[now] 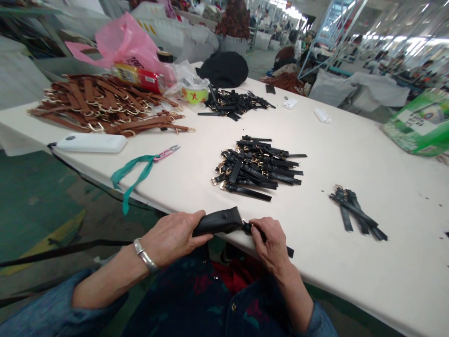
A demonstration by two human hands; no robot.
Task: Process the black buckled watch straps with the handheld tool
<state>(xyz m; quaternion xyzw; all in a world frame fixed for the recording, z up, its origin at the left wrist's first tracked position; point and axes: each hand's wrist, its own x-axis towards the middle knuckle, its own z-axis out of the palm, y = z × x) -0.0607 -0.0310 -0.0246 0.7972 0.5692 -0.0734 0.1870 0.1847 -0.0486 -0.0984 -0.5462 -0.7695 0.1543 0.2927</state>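
My left hand (177,236), with a silver bracelet at the wrist, is wrapped round a black handheld tool (219,221) at the table's front edge. The tool's right end meets a short black strap (290,252). My right hand (269,241) pinches that strap, whose free end sticks out to the right below the fingers. Behind both hands lies a pile of black buckled straps (257,168). A few more black straps (358,210) lie crossed to the right.
On the white table (351,154) are brown straps (105,103), a white power bank (91,142), pink snips (166,153) with teal cloth, a second black pile (238,103), a black cap (224,69) and a green bag (421,122).
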